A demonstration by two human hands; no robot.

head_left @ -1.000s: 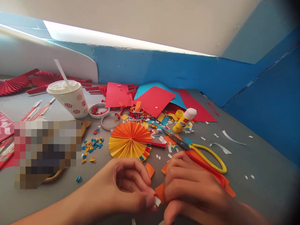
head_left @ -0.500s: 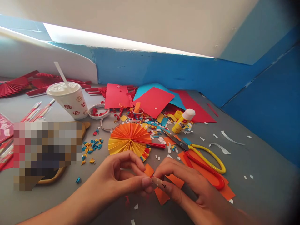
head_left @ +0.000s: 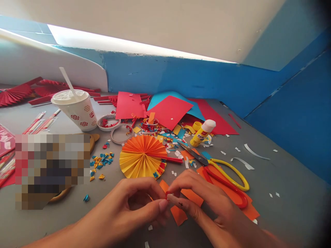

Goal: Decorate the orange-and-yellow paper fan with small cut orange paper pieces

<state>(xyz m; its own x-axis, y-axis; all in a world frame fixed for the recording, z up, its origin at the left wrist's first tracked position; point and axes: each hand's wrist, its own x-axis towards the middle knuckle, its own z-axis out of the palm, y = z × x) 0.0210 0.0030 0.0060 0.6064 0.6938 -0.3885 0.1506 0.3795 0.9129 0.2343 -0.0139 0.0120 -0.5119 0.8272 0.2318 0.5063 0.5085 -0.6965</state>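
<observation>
My left hand (head_left: 134,205) and my right hand (head_left: 200,199) meet low in the middle of the view, fingertips pinched together on a tiny red paper piece (head_left: 168,194). Both hands hover just above orange paper scraps (head_left: 178,215) on the grey table (head_left: 284,179). Just behind my fingers lies a pleated orange and yellow paper fan (head_left: 143,156) with a red stick. Yellow-and-red-handled scissors (head_left: 222,172) lie to the right of my right hand, on an orange sheet.
A yellow glue stick (head_left: 203,132) lies behind the scissors. Red and blue paper sheets (head_left: 169,108) sit at the back by the blue wall. A lidded cup with a straw (head_left: 76,106), tape rings (head_left: 121,132), small coloured paper bits (head_left: 102,160) and red fans (head_left: 15,93) lie left.
My right hand turned from a closed grip over the orange scrap to an open-palmed pinch, and both hands rose slightly, now pinching a small red piece between their fingertips.
</observation>
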